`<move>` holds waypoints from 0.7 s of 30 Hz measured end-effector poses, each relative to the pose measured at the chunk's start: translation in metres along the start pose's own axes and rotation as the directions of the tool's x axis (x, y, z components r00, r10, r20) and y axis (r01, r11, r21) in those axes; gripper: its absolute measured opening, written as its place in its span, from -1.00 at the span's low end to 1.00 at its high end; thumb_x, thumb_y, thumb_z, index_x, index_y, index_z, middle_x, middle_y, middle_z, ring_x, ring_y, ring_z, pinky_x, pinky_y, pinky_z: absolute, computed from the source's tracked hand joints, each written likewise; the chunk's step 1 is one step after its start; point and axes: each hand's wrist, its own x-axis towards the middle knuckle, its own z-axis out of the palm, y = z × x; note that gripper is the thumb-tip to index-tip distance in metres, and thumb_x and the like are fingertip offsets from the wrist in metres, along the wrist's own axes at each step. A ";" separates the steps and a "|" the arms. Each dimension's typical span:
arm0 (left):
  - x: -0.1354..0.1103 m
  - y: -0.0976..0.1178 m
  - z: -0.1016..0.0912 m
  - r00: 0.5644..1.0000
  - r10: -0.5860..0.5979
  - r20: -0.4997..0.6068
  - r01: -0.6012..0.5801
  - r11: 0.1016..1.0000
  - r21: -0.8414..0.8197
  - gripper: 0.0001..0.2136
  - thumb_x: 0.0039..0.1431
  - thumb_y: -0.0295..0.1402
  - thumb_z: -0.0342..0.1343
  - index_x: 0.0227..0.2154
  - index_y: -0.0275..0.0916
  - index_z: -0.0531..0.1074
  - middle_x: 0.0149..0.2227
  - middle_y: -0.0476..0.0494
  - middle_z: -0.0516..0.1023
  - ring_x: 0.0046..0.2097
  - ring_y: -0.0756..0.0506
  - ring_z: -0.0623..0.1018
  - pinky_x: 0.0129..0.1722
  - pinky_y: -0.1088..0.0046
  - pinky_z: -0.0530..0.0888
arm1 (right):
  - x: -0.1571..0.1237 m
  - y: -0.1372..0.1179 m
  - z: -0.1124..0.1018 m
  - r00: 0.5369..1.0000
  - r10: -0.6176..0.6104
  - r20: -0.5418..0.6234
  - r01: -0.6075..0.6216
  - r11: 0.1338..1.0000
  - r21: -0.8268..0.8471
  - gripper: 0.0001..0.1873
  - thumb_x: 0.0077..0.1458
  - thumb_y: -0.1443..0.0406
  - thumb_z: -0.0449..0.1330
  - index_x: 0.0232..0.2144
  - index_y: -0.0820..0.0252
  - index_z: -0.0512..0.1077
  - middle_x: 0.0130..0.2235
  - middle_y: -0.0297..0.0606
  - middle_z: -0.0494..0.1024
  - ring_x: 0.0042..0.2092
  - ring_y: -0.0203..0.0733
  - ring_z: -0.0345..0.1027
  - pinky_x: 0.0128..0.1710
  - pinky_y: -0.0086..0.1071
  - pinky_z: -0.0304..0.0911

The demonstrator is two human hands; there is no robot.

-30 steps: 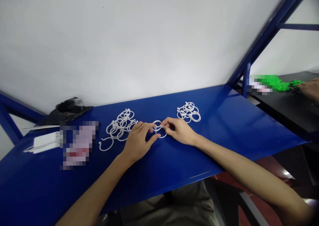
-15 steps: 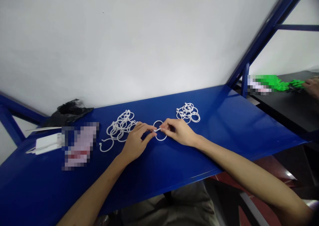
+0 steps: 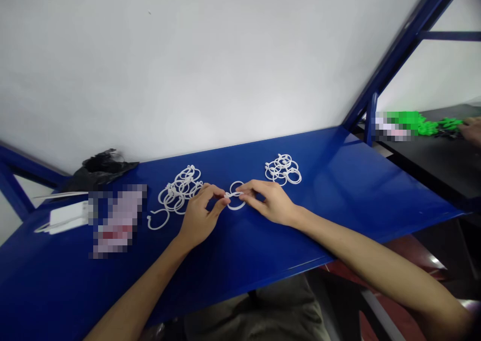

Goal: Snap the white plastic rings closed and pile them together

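My left hand pinches one end of a white plastic ring between thumb and index finger. My right hand grips its other end, also with thumb and fingertips. The held ring is seen nearly edge-on. White curves show above and below it, close to the table; whether they belong to a second ring is unclear. Left of my left hand lies a loose pile of similar white rings, some with small knobs at their ends. One open ring lies at its near edge. Beyond my right hand is a smaller ring pile.
The blue table meets a pale wall. At its left are a crumpled black bag, a white flat object with a cord, and a blurred pinkish packet. At right, another person's hand is near green pieces.
My left hand has shifted slightly left, away from my right hand, and more of the held ring shows between them. Both ring piles look the same.
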 end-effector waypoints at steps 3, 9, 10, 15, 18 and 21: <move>0.000 0.000 0.000 0.999 0.033 0.002 -0.033 0.999 -0.027 -0.69 0.29 -0.07 0.05 -0.43 -0.19 0.39 -0.43 0.01 0.45 -0.37 -0.02 0.44 -0.32 0.45 0.37 | 0.001 0.000 0.000 1.000 0.004 0.019 -0.005 0.999 0.039 -0.86 0.27 0.26 0.17 -0.18 0.21 0.47 -0.38 -0.33 0.52 -0.38 -0.32 0.41 -0.37 -0.47 0.31; -0.001 0.001 0.000 0.998 0.062 -0.014 -0.062 0.998 -0.019 -0.62 0.29 -0.01 0.00 -0.48 -0.19 0.39 -0.47 0.01 0.45 -0.37 -0.03 0.43 -0.29 0.43 0.36 | 0.001 -0.005 -0.001 0.995 -0.051 0.081 0.045 0.996 0.076 -0.87 0.28 0.27 0.16 -0.30 0.22 0.41 -0.43 -0.35 0.47 -0.44 -0.34 0.33 -0.42 -0.47 0.25; -0.001 0.001 0.000 0.998 0.061 -0.013 -0.062 0.998 -0.022 -0.61 0.29 0.01 -0.02 -0.48 -0.19 0.40 -0.48 0.01 0.45 -0.38 -0.03 0.42 -0.30 0.42 0.36 | 0.000 -0.006 -0.002 0.994 -0.066 0.088 0.060 0.996 0.072 -0.86 0.29 0.27 0.14 -0.31 0.21 0.40 -0.41 -0.33 0.48 -0.42 -0.33 0.34 -0.41 -0.46 0.26; -0.003 0.000 0.003 0.996 0.083 0.013 -0.083 0.996 -0.042 -0.59 0.33 -0.02 -0.07 -0.51 -0.18 0.41 -0.51 -0.01 0.45 -0.40 -0.05 0.40 -0.35 0.40 0.37 | -0.002 -0.009 -0.004 0.966 -0.164 0.199 0.167 0.986 0.004 -0.78 0.38 0.28 0.00 -0.22 0.23 0.42 -0.28 -0.20 0.52 -0.25 -0.24 0.41 -0.25 -0.36 0.35; -0.003 -0.003 0.006 0.994 0.102 0.038 -0.101 0.995 -0.016 -0.61 0.36 -0.08 -0.07 -0.49 -0.17 0.42 -0.50 -0.03 0.48 -0.36 -0.07 0.41 -0.31 0.38 0.39 | 0.000 -0.009 -0.007 0.953 -0.189 0.238 0.207 0.977 -0.056 -0.74 0.39 0.28 -0.03 -0.14 0.25 0.44 -0.27 -0.18 0.51 -0.25 -0.22 0.40 -0.23 -0.33 0.36; -0.001 -0.005 0.009 0.991 0.108 0.076 -0.114 0.990 0.082 -0.70 0.34 -0.10 -0.03 -0.29 -0.17 0.49 -0.33 -0.08 0.56 -0.22 -0.12 0.44 -0.15 0.29 0.43 | 0.005 -0.003 -0.014 0.964 -0.158 0.213 0.190 0.973 -0.135 -0.73 0.39 0.28 -0.03 -0.12 0.23 0.45 -0.22 -0.16 0.52 -0.19 -0.19 0.41 -0.17 -0.31 0.37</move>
